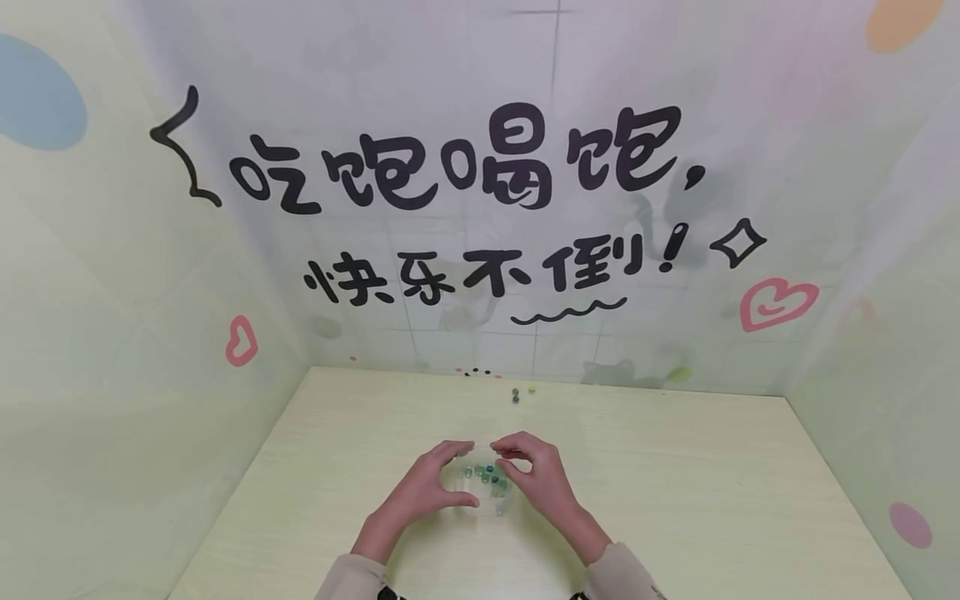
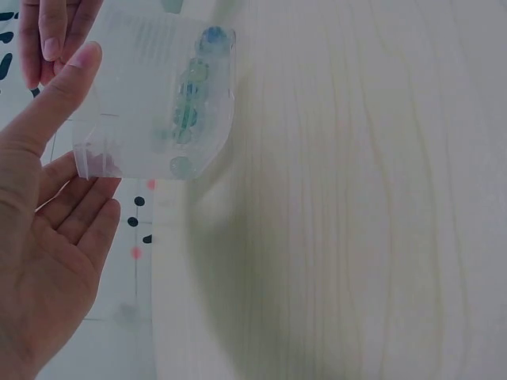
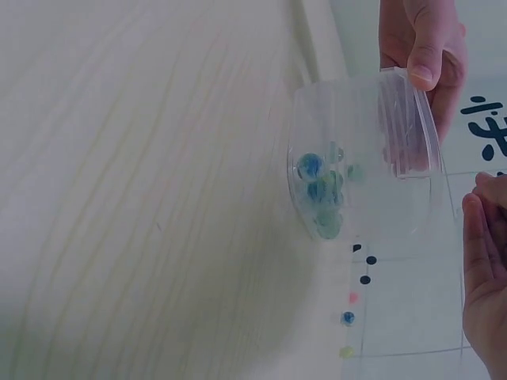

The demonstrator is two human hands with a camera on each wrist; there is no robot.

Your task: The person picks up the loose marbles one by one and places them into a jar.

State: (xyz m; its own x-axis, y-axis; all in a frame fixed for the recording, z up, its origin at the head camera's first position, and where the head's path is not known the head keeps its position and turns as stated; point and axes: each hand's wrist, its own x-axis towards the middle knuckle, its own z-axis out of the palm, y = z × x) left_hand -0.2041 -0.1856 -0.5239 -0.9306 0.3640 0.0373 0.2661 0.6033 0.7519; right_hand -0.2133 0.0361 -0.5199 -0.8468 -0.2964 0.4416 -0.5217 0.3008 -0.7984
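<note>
A clear plastic box (image 1: 474, 505) with several green and blue glass marbles (image 3: 329, 190) lying at its bottom is in front of me on the pale table. My left hand (image 1: 429, 483) grips the box from its left side, thumb at the near side and fingers at the far side. Over the box's right part is my right hand (image 1: 546, 473), its thumb and fingertips bent close together near the rim. Whether a marble sits between those fingertips is hidden in every view. In the left wrist view, the box (image 2: 131, 142) stands between both hands.
Farther back on the table (image 1: 660, 483) lie two dark marbles (image 1: 515, 396) and one yellow-green marble (image 1: 532, 390). Printed wall sheets (image 1: 450, 225) with black writing and coloured shapes enclose the table at the back and both sides.
</note>
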